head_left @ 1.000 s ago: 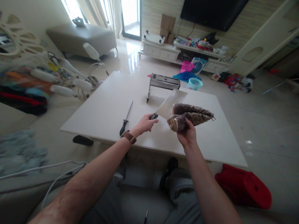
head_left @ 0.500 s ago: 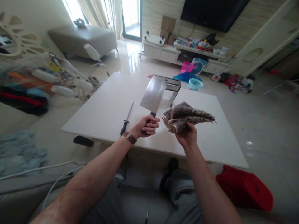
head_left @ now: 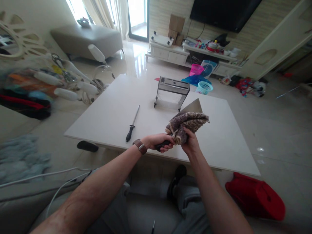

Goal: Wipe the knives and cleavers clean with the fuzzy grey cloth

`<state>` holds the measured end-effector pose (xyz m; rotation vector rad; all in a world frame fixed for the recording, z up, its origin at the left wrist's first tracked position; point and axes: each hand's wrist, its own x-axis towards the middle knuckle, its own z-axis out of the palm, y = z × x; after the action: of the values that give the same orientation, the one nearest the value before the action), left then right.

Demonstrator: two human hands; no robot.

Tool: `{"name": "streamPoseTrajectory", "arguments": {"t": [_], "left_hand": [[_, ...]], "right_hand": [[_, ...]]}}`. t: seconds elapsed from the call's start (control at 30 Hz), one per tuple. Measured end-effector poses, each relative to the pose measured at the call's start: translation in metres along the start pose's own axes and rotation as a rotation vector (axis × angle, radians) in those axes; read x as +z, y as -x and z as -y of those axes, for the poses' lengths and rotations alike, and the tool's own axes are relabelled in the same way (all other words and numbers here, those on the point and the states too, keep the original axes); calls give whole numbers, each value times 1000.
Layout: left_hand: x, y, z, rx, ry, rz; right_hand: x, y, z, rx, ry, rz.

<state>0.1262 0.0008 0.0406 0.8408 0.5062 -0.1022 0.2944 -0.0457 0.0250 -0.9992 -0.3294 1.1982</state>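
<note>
My left hand (head_left: pixel 162 142) is closed round the black handle of a cleaver (head_left: pixel 193 108), whose blade points up and to the right. A folded brown patterned cloth (head_left: pixel 188 123) lies against the blade and covers much of it. My right hand (head_left: pixel 190 141) grips this cloth from below, close to my left hand. On the white table (head_left: pixel 109 110), to the left, lies a sharpening rod (head_left: pixel 133 125) with a black handle. A metal knife rack (head_left: pixel 172 85) stands farther back on the table.
Beyond the table are a light blue basket (head_left: pixel 204 87), a pink basket (head_left: pixel 196 69) and a low white cabinet (head_left: pixel 168 54). A red bag or stool (head_left: pixel 255 196) is on the floor at the right. Lamp arms (head_left: pixel 87 87) stick out near the table's left edge.
The cleaver has tilted from upright to the right, and its blade is now behind the cloth. My right hand has moved the cloth slightly left, and my hands are closer together.
</note>
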Motion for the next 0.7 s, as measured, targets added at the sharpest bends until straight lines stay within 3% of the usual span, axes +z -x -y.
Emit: {"name": "streamPoseTrajectory", "arguments": {"t": [0.1,0.23,0.37,0.5,0.7], "left_hand": [[-2,-8,4,133,-216,-227],[-6,-16,9,198,-551,-461],[-5,-22,14,380,-899,-642],[-1,-27,17,500,-999,-687],[3,-26,18,528,-1044,-695]], "right_hand": [[0,-6,-4,-112,34,-136],[-2,-10,-8,-181,43,-277],[1,-8,-12,-134,-22,-228],[9,-2,-16,-90,-48,-95],[10,-3,-17,-131,-11,-159]]}}
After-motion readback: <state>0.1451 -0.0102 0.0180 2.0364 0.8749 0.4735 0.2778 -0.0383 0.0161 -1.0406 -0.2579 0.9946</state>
